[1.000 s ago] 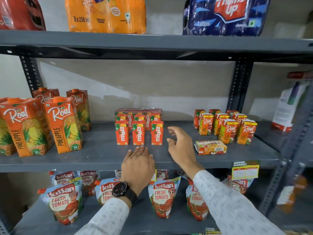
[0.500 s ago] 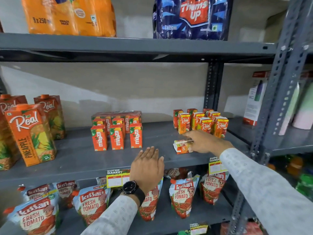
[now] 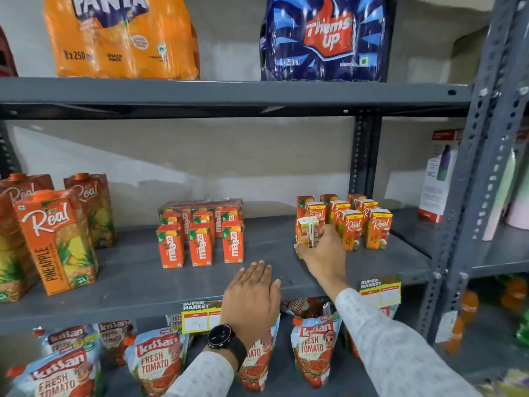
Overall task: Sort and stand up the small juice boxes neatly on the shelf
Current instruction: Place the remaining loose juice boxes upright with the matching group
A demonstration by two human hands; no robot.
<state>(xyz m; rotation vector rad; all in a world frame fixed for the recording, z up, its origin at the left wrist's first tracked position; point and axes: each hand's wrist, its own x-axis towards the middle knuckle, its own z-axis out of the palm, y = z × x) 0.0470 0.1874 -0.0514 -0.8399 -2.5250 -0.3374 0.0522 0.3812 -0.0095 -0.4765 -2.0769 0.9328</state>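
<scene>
My right hand [image 3: 325,253] grips a small Real juice box [image 3: 305,231], holding it nearly upright just above the grey middle shelf [image 3: 137,279], left of a standing cluster of small Real juice boxes [image 3: 352,222]. The box's back, with its straw, faces me. My left hand [image 3: 253,293], with a black watch on the wrist, rests flat and empty on the shelf's front edge. A group of small orange Maaza juice boxes [image 3: 200,242] stands upright in rows at the shelf's middle, in front of a wrapped pack.
Large Real pineapple cartons [image 3: 57,242] stand at the left of the shelf. Fanta [image 3: 120,38] and Thums Up [image 3: 326,38] packs sit on the shelf above. Kissan tomato pouches [image 3: 157,362] fill the shelf below. A grey upright post [image 3: 469,179] rises at the right.
My right hand reached to the juice box lying flat, took hold of it and raised it upright. My left hand stayed on the shelf edge. The camera swung rightward.
</scene>
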